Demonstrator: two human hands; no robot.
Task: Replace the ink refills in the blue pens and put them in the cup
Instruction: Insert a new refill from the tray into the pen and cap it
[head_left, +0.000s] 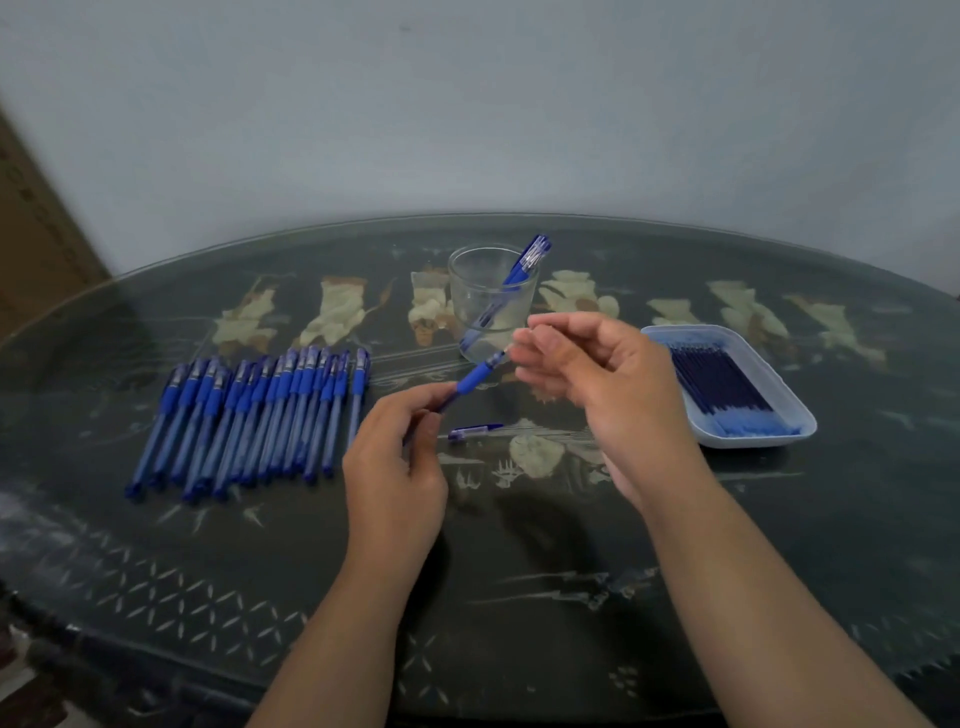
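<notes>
Mid-swap, I'd say: left hand (395, 467) grips an uncapped pen (472, 382), right hand (597, 374) at its tip, hold unclear; next likely a refill (722, 384) from the three-o'clock tray (753, 441).

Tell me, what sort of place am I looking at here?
Likely a home room used as a makeshift work spot: an ornate dark table against a plain wall, carrying a row of blue pens, a glass cup and a tray of refills.

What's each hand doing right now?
Left hand: grips a pen.
Right hand: fingers curled by the pen's tip; cannot tell if it holds anything.
</notes>
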